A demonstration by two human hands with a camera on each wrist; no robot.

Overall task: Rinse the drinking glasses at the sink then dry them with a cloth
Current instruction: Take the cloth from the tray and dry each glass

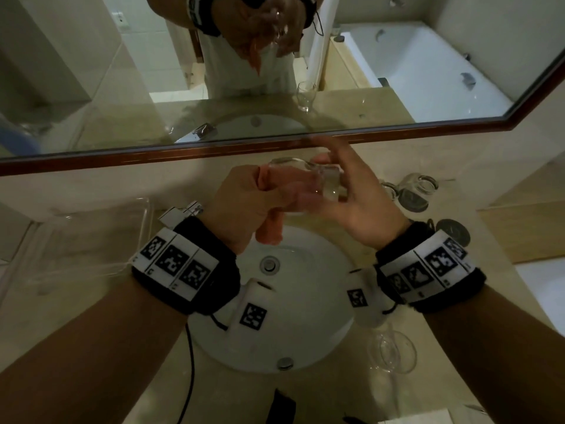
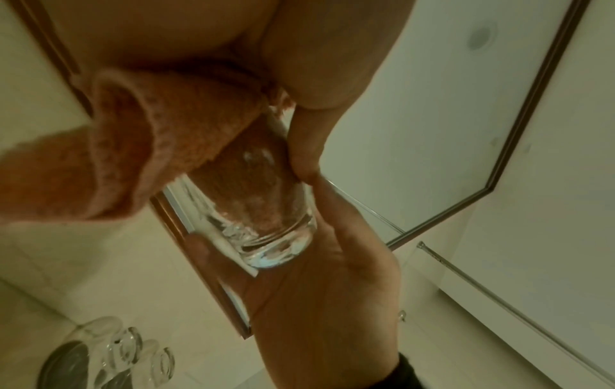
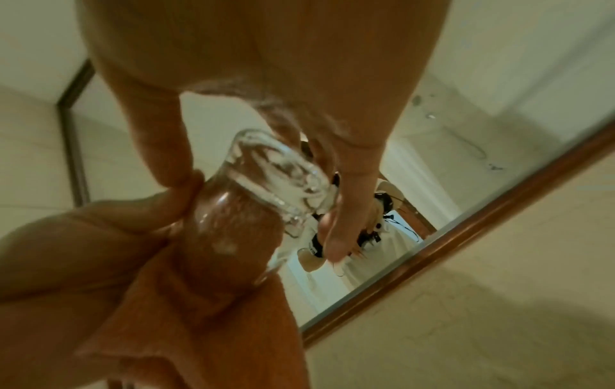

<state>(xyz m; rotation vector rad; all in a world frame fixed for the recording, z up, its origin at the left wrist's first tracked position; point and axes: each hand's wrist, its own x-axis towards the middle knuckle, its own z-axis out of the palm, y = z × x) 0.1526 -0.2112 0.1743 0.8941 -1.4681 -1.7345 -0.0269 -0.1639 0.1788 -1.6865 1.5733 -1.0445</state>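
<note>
1. In the head view, a clear stemmed wine glass [image 1: 392, 351] is lying on the beige stone counter [image 1: 351, 402] nearest the person, just right of the round white sink basin [image 1: 308, 328].
2. Above the basin, the left hand [image 1: 244, 203] is gripping an orange terry cloth [image 1: 269, 235], fingers curled round it, with a fold hanging below the fist.
3. The right hand [image 1: 351, 203] is holding a clear, thick-based drinking glass [image 1: 308, 179] on its side over the sink, thumb and fingers wrapped round its base end.
4. The left wrist view is showing what the head view blurs: the cloth [image 2: 186, 136] is stuffed into the glass [image 2: 263, 210], its orange pile pressing against the inside wall, while the right hand [image 2: 332, 289] is cupping the heavy base.
5. The right wrist view is giving the opposite end, with the glass [image 3: 253, 210] base toward the camera and the left hand [image 3: 83, 250] pinching the cloth [image 3: 206, 315] at the rim.
6. Farther right on the counter, several clear tumblers [image 1: 412, 186] are lying beside a dark round tray [image 1: 414, 201]; their number is probably three, though blur is making that uncertain.
7. At the back, a wood-framed wall mirror [image 1: 275, 148] is reflecting the scene.
</note>
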